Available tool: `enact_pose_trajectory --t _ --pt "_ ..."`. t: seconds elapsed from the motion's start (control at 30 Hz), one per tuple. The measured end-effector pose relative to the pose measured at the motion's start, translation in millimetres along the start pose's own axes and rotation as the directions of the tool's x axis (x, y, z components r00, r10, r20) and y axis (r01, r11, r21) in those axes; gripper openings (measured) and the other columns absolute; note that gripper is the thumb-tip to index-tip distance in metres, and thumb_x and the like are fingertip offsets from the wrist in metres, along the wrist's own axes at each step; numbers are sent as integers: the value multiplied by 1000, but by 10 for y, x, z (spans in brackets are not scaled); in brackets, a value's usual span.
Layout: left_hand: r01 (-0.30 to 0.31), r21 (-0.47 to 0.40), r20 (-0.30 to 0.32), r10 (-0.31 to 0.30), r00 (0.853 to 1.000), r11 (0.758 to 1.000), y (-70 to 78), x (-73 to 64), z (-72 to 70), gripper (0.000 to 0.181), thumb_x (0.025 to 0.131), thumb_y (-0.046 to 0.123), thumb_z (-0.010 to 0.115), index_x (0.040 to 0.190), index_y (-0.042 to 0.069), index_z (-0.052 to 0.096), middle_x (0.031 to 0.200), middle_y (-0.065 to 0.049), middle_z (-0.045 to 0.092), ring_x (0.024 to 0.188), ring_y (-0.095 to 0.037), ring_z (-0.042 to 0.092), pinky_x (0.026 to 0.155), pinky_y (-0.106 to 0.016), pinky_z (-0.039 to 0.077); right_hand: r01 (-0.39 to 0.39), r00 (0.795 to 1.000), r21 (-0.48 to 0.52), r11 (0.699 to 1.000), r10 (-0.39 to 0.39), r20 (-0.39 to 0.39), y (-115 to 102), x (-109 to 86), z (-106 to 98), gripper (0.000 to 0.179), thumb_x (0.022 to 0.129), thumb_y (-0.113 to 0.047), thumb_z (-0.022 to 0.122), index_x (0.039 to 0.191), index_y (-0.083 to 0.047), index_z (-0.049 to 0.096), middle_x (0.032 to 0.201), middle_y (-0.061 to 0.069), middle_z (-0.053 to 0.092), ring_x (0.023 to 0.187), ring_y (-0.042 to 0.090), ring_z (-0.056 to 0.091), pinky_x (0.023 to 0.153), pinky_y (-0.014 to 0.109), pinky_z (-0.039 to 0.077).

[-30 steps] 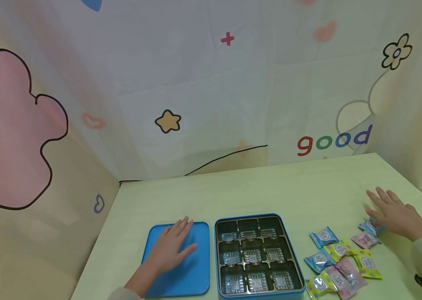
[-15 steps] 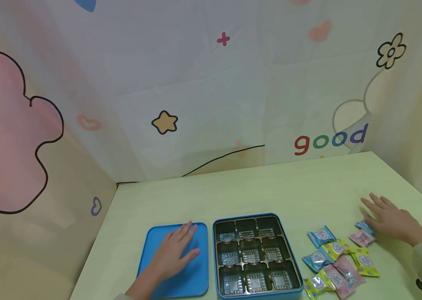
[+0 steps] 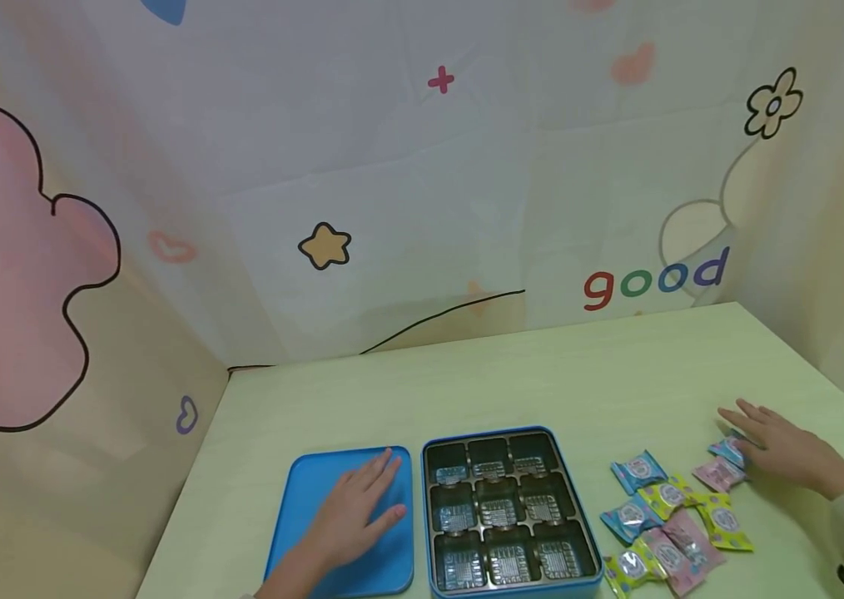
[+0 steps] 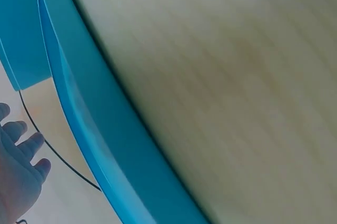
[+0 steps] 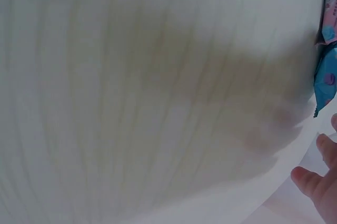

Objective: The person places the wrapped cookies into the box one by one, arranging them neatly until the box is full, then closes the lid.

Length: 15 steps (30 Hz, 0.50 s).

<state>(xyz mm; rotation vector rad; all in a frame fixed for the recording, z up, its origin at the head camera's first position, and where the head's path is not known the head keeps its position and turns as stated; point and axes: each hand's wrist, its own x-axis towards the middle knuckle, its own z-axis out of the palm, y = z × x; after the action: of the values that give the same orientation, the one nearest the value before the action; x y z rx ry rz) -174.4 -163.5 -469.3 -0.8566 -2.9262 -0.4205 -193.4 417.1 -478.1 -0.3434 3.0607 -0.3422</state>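
Note:
My left hand point(image 3: 353, 517) is held over a flat blue lid point(image 3: 302, 491), fingers extended and thumb apart, holding nothing. In the left wrist view, the hand point(image 4: 21, 168) shows beyond the lid's raised edge point(image 4: 100, 113), with a gap between. At the right, my right hand point(image 3: 789, 449) hovers with straight fingers beside a blue wrapped candy point(image 3: 726, 450), partly covering it in the head view. The right wrist view has its fingers apart from the blue candy point(image 5: 326, 76). A pink candy point(image 3: 720, 474) lies just in front of the blue one.
Right of the lid stands a blue-rimmed tin point(image 3: 428, 516) with a dark insert of several square compartments. Between tin and right hand lie several more wrapped candies, including a blue one point(image 3: 639, 472), a yellow one point(image 3: 725, 522) and a pink one point(image 3: 692, 541). A printed curtain point(image 3: 407, 183) hangs behind the table.
My right hand has lowered slightly toward the blue candy, now covering part of it. My left hand stays over the lid, drifting slightly right. The head view has shifted a little.

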Motion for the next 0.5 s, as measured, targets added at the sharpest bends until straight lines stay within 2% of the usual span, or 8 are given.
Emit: enact_pose_trajectory --t 0.17,0.3,0.37,0.5 --pt "0 -45 14 0 1000 999 53 7 20 61 90 47 41 139 14 30 144 -5 29 128 -26 34 99 -49 32 6 1000 66 998 -7 16 1 -7 -18 42 89 -11 42 128 5 40 128 39 30 114 57 28 88 65 25" --pt "19 -90 38 -15 999 996 114 12 9 61 90 48 40 139 14 30 143 -5 30 126 -27 37 97 -49 33 -9 999 100 995 4 46 -1 -18 -24 51 75 4 42 126 8 41 126 41 30 112 58 29 87 65 26" --pt "36 -121 52 -30 998 992 146 13 3 62 89 49 41 139 14 31 143 -5 31 126 -28 37 97 -50 34 -16 998 101 995 10 59 -4 -28 -18 58 68 6 44 125 8 42 125 41 30 110 59 30 86 66 26" --pt "66 -176 87 -52 995 982 200 25 1 62 89 52 38 138 15 33 143 -5 31 127 -28 36 96 -51 34 -20 998 78 997 15 68 -14 -48 -5 59 65 6 49 124 6 45 124 41 31 109 59 32 83 65 31"
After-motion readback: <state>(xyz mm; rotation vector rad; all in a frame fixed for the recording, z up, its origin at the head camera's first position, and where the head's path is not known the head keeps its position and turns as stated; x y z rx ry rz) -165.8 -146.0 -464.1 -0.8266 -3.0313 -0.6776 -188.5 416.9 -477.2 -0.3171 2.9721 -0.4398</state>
